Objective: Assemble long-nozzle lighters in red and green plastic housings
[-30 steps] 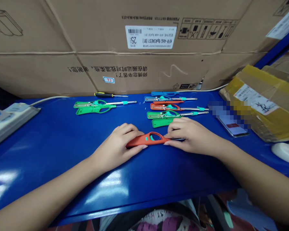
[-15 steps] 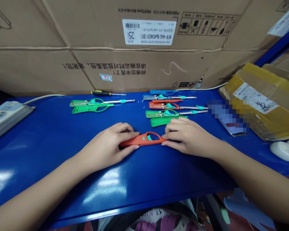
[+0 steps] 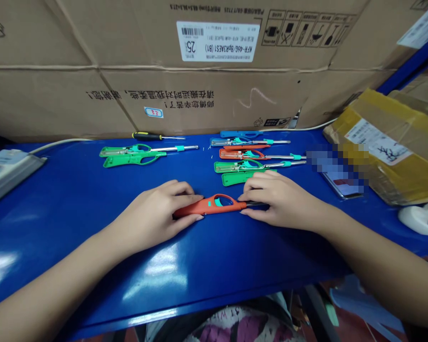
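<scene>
An orange long-nosed lighter (image 3: 204, 206) with a turquoise trigger lies level just above or on the blue table. My left hand (image 3: 163, 209) is closed around its handle end, hiding that end. At the other end, the thumb and fingers of my right hand (image 3: 276, 199) close about its dark metal tube (image 3: 256, 204); the tube's tip is hidden in the palm. Behind my hands lie opened lighters: a green one (image 3: 135, 154) at left, and a blue one (image 3: 231, 141), an orange one (image 3: 235, 153) and another green one (image 3: 231, 167) at right.
A black-and-yellow screwdriver (image 3: 146, 136) lies against the large cardboard box (image 3: 135, 42). On the right are a phone (image 3: 342, 183), a yellow-taped parcel (image 3: 385, 147) and a white object (image 3: 423, 218). A white power strip (image 3: 10, 173) sits at left on the blue table (image 3: 103, 202).
My right fingertips have parted slightly at the lighter's neck, and the dark tube now shows between them. My left hand keeps its grip. The whole view has shifted a little.
</scene>
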{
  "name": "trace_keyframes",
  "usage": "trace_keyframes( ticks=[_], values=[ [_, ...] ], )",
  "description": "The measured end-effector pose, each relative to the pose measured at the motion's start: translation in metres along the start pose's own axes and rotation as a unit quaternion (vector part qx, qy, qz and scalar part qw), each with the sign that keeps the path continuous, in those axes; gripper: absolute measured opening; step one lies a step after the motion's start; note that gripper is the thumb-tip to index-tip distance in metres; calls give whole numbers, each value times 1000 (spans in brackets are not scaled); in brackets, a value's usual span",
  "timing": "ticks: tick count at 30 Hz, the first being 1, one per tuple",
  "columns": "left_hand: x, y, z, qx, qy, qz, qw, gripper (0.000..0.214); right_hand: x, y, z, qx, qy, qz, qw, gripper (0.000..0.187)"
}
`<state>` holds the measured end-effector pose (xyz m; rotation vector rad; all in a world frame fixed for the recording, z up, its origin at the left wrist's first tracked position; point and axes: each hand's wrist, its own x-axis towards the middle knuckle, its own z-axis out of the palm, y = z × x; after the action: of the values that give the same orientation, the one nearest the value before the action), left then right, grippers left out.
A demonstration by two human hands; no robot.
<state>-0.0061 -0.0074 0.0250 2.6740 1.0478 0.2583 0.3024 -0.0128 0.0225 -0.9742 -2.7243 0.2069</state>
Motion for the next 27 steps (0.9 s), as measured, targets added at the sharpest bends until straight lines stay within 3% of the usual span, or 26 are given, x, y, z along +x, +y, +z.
trace_keyframes(
  ticks=[20, 27],
  values=[
    [0, -5, 2, 3, 1, 9, 1000, 38, 0, -2, -7, 30, -1, 16, 999, 16],
    [4, -3, 2, -79, 15, -27, 996, 41, 0, -1, -7, 48, 31, 44, 997, 19]
  ],
)
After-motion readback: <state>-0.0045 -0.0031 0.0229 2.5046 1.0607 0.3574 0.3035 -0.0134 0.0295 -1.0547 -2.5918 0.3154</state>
